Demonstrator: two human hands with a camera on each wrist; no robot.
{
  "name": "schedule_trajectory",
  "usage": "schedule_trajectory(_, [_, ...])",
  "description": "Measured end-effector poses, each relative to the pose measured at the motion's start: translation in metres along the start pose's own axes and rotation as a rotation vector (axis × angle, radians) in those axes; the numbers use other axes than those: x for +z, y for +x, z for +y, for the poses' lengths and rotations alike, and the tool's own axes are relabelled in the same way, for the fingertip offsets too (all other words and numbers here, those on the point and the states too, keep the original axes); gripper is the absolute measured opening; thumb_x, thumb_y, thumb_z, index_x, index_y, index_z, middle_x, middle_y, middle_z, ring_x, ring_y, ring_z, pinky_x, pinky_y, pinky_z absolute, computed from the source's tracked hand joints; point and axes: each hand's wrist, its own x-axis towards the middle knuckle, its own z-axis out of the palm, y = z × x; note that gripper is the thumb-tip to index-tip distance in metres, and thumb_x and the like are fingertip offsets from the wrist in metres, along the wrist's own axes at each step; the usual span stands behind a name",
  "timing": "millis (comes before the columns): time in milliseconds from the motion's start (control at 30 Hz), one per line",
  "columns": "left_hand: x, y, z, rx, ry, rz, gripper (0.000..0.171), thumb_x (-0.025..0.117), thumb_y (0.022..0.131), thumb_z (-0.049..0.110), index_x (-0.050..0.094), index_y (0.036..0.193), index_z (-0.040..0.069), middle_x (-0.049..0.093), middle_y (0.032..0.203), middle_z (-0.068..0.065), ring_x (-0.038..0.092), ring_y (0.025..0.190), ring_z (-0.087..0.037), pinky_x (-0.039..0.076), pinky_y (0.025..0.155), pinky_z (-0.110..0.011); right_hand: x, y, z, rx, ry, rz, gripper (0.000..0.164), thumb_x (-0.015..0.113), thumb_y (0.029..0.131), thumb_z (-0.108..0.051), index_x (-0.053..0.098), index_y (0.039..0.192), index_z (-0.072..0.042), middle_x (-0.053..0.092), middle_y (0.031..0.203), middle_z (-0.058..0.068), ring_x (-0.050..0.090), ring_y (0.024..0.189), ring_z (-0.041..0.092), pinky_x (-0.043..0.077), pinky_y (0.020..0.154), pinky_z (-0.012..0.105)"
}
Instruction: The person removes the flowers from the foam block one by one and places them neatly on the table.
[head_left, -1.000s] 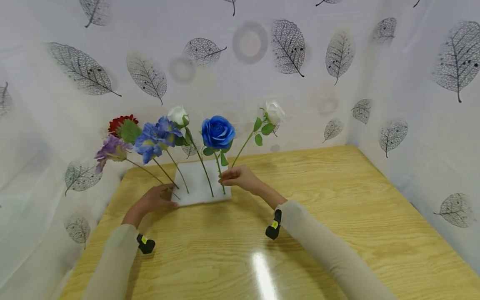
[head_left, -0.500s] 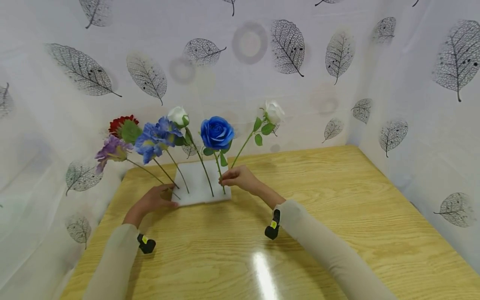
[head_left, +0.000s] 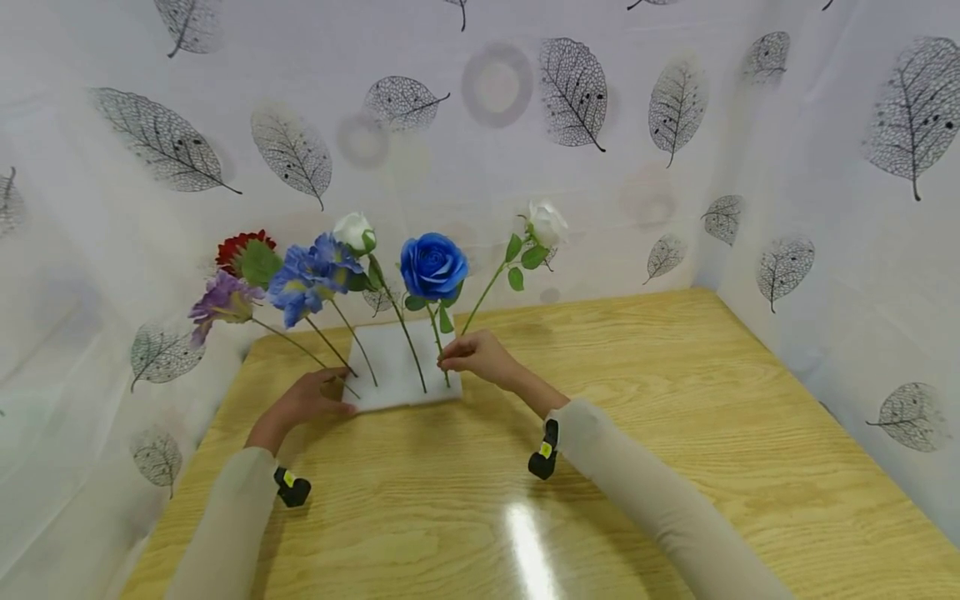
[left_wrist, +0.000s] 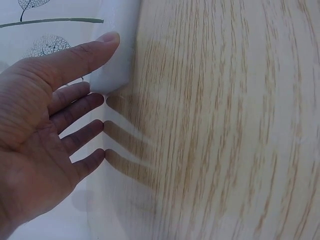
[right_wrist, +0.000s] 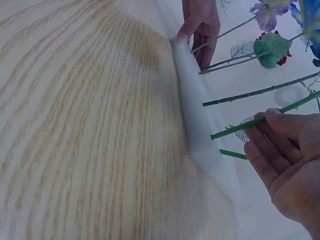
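You have two white roses (head_left: 354,232) (head_left: 547,223) and one blue rose (head_left: 433,265). You also have two irises (head_left: 223,304) (head_left: 307,279), one red flower (head_left: 242,247), one foam board (head_left: 392,362).

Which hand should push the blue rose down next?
Probably the right hand: it pinches the blue rose by the stem, near the white block. The left hand is farther away, touching the block's left end.

Bench (head_left: 705,417) shows smooth, glossy wood grain; white block (head_left: 393,358) appears matt and foam-like; blue rose petals (head_left: 433,265) look cloth-like, the green stem (right_wrist: 232,131) smooth and plastic; printed backdrop (head_left: 450,183) is thin, softly creased sheeting; sleeves (head_left: 660,500) are matt cloth
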Motion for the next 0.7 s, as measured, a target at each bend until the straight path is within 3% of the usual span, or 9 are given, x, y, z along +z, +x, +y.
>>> schedule_trajectory(200, [-0.0003,-0.0009,0.0002,0.011,0.003,0.003,0.086,0.081,0.088,0.034,0.04,0.153,-0.004,0.037,0.155,-0.037,0.035,0.141,-0.057,0.038,0.11,-0.069,0.0005,-0.0014,0.0014,-0.007,-0.064,0.031,0.018,0.074,0.093,-0.006,0.076,0.107,0.005,0.078,0.103,0.018,0.074,0.089,0.011,0.061,0.084,0.026])
schedule_trajectory(367, [-0.0008,-0.0012,0.0002,0.028,0.015,0.01,0.086,0.082,0.088,0.033,0.041,0.152,-0.006,0.037,0.154,-0.037,0.035,0.141,-0.057,0.037,0.11,-0.069,0.0014,-0.0024,0.0019,-0.01,-0.081,0.05,0.018,0.076,0.092,-0.007,0.077,0.106,0.004,0.078,0.102,0.017,0.074,0.087,0.01,0.061,0.082,0.027])
schedule_trajectory(567, [-0.0004,-0.0013,-0.0003,0.033,0.005,0.007,0.085,0.081,0.088,0.033,0.04,0.152,-0.006,0.037,0.155,-0.036,0.035,0.141,-0.057,0.037,0.11,-0.069,0.0015,-0.003,0.0023,-0.014,-0.048,0.056,0.023,0.075,0.092,-0.005,0.074,0.109,0.01,0.077,0.102,0.021,0.073,0.086,0.007,0.061,0.083,0.026])
schedule_trajectory(700, [-0.0001,-0.0014,0.0001,0.029,0.0,0.006,0.086,0.081,0.088,0.034,0.04,0.153,-0.006,0.036,0.155,-0.036,0.035,0.141,-0.057,0.037,0.111,-0.069,0.0007,-0.0034,0.0026,-0.037,-0.037,0.033,0.023,0.071,0.094,-0.002,0.072,0.11,0.014,0.076,0.105,0.024,0.075,0.091,0.013,0.062,0.086,0.028])
